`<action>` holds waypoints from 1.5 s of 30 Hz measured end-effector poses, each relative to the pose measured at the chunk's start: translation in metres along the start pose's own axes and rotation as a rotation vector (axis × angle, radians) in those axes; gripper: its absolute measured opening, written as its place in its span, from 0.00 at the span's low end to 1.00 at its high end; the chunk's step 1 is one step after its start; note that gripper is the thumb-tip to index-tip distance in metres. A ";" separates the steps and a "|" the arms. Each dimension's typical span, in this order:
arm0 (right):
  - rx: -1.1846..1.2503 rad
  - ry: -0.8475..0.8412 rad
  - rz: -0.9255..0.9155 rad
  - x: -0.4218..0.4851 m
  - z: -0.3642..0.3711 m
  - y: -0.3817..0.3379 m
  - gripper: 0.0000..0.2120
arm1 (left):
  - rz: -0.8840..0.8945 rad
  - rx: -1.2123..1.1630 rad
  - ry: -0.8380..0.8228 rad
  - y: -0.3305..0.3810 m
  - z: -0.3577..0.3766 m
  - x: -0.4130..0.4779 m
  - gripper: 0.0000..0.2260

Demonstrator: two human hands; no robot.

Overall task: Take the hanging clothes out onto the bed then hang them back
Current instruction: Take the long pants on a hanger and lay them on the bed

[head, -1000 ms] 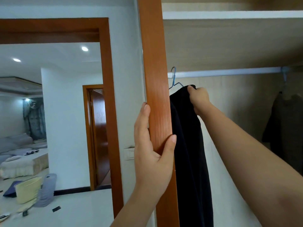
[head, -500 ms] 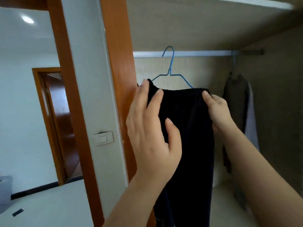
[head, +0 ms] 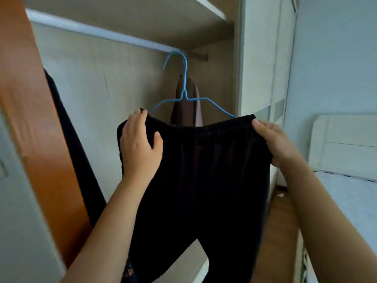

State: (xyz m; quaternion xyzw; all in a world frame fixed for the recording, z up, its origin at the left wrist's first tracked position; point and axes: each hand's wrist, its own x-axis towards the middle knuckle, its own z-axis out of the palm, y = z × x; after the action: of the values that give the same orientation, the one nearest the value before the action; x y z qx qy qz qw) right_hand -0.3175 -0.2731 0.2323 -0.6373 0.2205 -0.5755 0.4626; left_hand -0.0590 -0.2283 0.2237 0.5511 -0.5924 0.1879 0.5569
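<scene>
hands, two, both bare and raised to one pair of black trousers [head: 204,180]. left hand [head: 140,144]: fingers hooked over the left corner of the elastic waistband, thumb spread wide on the front of the cloth, gripping it. right hand [head: 273,141]: thumb laid on the front of the right corner, the other fingers hidden behind the cloth, pinching the waistband in a narrow hold. the waistband is drawn flat between the two hands, and the legs hang down out of view.

one wardrobe [head: 114,88], open, with one pale rail [head: 98,32] under one shelf [head: 142,21]. three garments are seen at it. one bed [head: 350,193], with a pale headboard [head: 342,144], stands to the right of the wardrobe, well apart from the trousers. one orange-brown wooden upright [head: 34,119] frames the left of the opening.

the trousers are in front of the opening, in mid-air, on one blue wire hanger [head: 185,82] whose two shoulder ends run down behind the waistband. one dark garment [head: 67,127] hangs at the far left, partly hidden by the upright. one brown garment [head: 183,113] hangs at the back right, behind the hanger's neck.

the hanger's hook reaches the right end of the rail. whether it rests on the rail cannot be told.
</scene>
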 end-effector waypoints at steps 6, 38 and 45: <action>-0.130 -0.021 0.021 -0.044 -0.017 -0.021 0.15 | -0.103 -0.009 -0.108 0.001 0.011 -0.016 0.24; -0.974 0.926 0.825 -0.583 -0.080 -0.101 0.07 | 0.016 -0.491 -0.935 0.196 -0.046 -0.369 0.14; -0.959 1.137 0.925 -0.805 -0.058 -0.207 0.08 | 0.262 -0.659 -1.072 0.356 -0.126 -0.470 0.15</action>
State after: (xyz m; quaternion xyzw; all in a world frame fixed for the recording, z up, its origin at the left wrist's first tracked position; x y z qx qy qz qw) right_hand -0.6173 0.4607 -0.0252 -0.2263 0.8724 -0.4058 0.1518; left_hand -0.4160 0.2001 -0.0054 0.2916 -0.8776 -0.2392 0.2960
